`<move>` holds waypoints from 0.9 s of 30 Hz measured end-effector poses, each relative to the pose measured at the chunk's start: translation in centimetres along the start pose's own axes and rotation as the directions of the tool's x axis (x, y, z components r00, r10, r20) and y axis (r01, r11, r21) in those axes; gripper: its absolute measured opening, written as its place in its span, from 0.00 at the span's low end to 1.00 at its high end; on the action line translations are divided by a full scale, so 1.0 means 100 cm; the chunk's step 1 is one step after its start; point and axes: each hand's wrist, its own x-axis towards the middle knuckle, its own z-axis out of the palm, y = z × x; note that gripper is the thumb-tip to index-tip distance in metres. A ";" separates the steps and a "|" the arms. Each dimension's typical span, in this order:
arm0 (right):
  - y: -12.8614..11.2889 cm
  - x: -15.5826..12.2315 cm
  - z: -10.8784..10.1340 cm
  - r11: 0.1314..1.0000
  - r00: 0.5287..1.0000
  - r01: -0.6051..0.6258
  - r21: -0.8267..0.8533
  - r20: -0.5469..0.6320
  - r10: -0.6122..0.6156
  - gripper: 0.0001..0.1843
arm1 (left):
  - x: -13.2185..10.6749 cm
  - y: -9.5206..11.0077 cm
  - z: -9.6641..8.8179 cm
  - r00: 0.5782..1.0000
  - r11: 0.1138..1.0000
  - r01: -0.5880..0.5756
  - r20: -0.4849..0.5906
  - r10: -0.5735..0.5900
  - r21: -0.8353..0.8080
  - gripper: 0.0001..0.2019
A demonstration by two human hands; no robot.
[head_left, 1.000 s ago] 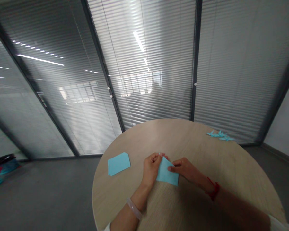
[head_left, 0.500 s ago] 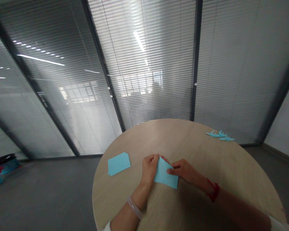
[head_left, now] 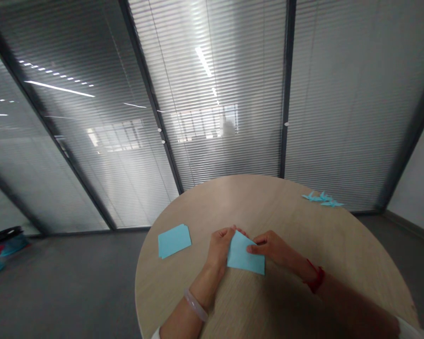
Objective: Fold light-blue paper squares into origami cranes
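Observation:
Between my hands is a light blue sheet of paper (head_left: pixel 243 258), held just above the table near its middle. My left hand (head_left: pixel 219 246) grips the left edge, its thumb near the top corner and some fingertips showing behind. On the right side, my right hand (head_left: pixel 268 246) pinches the sheet between thumb and fingers, the thumb lying on the near face. The fingers behind the paper are partly hidden. To the left lies a stack of light blue paper (head_left: pixel 175 240), its edges slightly uneven.
Several folded blue paper pieces (head_left: pixel 323 199) with pointed tips sit at the far right of the round wooden table (head_left: pixel 247 197). Glass panels with blinds (head_left: pixel 229 155) stand behind it. Blue and red objects (head_left: pixel 7 242) are on the floor at far left.
My right hand has shifted slightly right and up along with its side of the sheet. The lower right corner of the paper has moved a little outward. My left hand stays nearly in place.

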 end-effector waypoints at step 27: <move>-0.002 0.002 0.002 1.000 0.993 0.022 0.001 -0.116 -0.022 0.28 | 0.006 -0.005 -0.005 0.990 0.931 -0.137 0.090 0.112 0.338 0.17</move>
